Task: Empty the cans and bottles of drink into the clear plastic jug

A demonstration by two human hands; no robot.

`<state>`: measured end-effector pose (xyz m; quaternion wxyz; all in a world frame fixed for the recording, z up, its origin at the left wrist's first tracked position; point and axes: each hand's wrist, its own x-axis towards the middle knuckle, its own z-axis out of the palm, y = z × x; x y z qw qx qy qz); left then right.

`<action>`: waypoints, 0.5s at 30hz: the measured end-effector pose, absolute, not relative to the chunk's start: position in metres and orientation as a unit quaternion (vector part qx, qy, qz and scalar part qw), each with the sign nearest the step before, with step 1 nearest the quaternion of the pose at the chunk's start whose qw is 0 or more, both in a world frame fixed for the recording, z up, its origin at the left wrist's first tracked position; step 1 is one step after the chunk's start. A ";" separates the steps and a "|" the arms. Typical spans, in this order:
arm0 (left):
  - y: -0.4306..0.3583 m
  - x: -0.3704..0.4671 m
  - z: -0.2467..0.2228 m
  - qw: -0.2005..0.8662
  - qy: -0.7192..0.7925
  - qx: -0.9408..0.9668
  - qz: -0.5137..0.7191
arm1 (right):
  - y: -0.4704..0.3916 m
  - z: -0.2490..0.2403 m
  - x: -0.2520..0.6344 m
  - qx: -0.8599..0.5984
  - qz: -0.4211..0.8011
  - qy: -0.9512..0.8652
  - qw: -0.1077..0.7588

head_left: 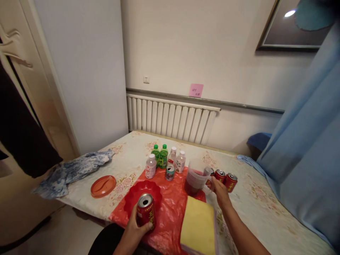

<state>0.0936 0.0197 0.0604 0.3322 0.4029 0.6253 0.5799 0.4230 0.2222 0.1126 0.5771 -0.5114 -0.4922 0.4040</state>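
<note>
My left hand (136, 226) is wrapped round an opened red drink can (146, 210), held upright in front of the scalloped red bowl (156, 189). On the right, my right hand (216, 187) grips the handle of a clear plastic measuring jug (193, 182). Dark liquid shows in the lower part of the jug. It appears to stand on the red plastic sheet (172, 205); its base is partly hidden behind yellow cloths. Close behind my right hand are several red cans (231, 181), one partly covered by the jug and fingers.
A stack of yellow cloths (198, 226) lies at the front. Behind the bowl stand green-capped bottles (163, 157), white-capped bottles (151, 167) and an opened small can (169, 173). An orange lid (103, 186) and a blue-white cloth (77, 171) are at left. A radiator (170, 118) lines the wall.
</note>
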 end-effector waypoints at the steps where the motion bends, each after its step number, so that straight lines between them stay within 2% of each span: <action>1: 0.019 0.091 0.061 0.328 0.629 0.402 0.579 | 0.225 0.111 0.421 -0.501 0.422 -0.487 0.578; 6: 0.017 0.077 0.064 0.297 0.653 0.389 0.578 | 0.237 0.103 0.411 -0.472 0.456 -0.467 0.593; 15: 0.016 0.060 0.057 0.321 0.612 0.386 0.611 | 0.246 0.129 0.396 -0.478 0.403 -0.460 0.631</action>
